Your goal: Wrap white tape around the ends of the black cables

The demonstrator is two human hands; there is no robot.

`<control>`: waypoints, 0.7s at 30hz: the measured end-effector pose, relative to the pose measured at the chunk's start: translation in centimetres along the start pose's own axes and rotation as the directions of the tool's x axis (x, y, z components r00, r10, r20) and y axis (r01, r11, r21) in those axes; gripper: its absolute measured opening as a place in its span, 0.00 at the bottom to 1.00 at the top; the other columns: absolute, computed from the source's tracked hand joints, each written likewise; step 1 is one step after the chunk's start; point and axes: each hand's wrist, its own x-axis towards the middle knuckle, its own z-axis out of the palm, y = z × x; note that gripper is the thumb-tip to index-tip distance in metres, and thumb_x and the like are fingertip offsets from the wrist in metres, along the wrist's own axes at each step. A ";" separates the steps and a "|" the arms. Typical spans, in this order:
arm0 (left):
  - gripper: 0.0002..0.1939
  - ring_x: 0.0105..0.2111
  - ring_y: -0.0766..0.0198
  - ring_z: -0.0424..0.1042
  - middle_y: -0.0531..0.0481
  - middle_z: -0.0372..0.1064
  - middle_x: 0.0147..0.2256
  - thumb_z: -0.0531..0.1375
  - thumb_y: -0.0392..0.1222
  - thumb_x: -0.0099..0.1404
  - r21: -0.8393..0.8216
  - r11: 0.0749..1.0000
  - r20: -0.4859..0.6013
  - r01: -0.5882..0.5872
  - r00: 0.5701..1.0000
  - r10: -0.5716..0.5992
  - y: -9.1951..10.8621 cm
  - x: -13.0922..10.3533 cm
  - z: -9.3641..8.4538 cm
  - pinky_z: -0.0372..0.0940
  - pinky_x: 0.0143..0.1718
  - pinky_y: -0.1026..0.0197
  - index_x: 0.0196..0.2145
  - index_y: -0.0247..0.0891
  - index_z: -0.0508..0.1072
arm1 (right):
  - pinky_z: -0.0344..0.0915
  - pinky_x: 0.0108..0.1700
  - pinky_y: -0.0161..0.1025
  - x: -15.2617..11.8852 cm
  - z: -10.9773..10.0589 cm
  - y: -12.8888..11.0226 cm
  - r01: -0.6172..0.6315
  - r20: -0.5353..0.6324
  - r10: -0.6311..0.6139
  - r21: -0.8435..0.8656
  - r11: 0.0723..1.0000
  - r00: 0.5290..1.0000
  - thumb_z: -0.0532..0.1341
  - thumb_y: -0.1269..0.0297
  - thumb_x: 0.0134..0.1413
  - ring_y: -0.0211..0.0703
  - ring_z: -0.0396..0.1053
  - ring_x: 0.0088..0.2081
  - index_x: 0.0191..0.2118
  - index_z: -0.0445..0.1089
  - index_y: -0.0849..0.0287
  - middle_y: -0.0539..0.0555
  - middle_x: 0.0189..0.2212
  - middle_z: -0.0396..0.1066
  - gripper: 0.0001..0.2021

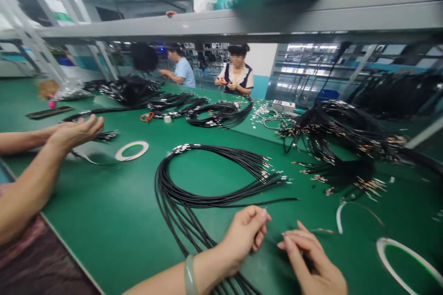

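My left hand (245, 235), with a pale green bangle at the wrist, is closed over the front of the green table, thumb and index finger pressed together on something too small to make out. To its right, my right hand (308, 256) has its fingers bent and the thumb near the index finger; what it holds, if anything, cannot be made out. A thin strip (325, 231) shows just beyond its fingers. Behind both hands a looped bundle of black cables (207, 200) lies on the table, some strands running under my left forearm.
A co-worker's hands (78, 132) are at the left, near a tape roll (119, 153). Another roll (382, 249) lies at the right. Cable piles (346, 124), orange scissors (147, 117) and a raised shelf (207, 23) stand farther back. Two people work beyond.
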 end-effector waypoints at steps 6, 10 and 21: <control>0.13 0.14 0.79 0.56 0.46 0.72 0.34 0.59 0.49 0.60 -0.206 0.965 0.153 0.160 0.980 -0.130 1.8 0.4 -0.9 0.45 0.15 0.72 0.33 0.34 0.67 | 0.50 0.58 0.63 0.1 0.6 -2.0 0.440 0.085 -0.432 -0.145 0.886 0.898 0.60 0.72 0.51 0.52 0.74 0.42 0.40 0.74 0.50 0.52 0.37 0.78 0.12; 0.09 0.14 0.79 0.56 0.45 0.73 0.34 0.60 0.43 0.61 -0.344 0.884 0.291 0.315 0.931 -0.219 2.3 0.5 -1.5 0.42 0.15 0.72 0.33 0.35 0.67 | 0.34 0.61 0.64 0.4 1.2 -2.2 0.535 0.137 -0.518 -0.266 0.802 0.844 0.60 0.71 0.52 0.55 0.72 0.47 0.44 0.71 0.49 0.50 0.40 0.78 0.14; 0.07 0.12 0.78 0.51 0.55 0.66 0.26 0.63 0.40 0.57 -0.360 0.854 0.453 0.376 0.871 -0.192 3.7 -0.4 -2.3 0.37 0.17 0.68 0.30 0.35 0.69 | 0.40 0.61 0.56 1.9 0.6 -1.1 0.587 0.151 -0.571 -0.318 0.745 0.807 0.59 0.71 0.53 0.51 0.75 0.42 0.45 0.69 0.52 0.52 0.42 0.77 0.14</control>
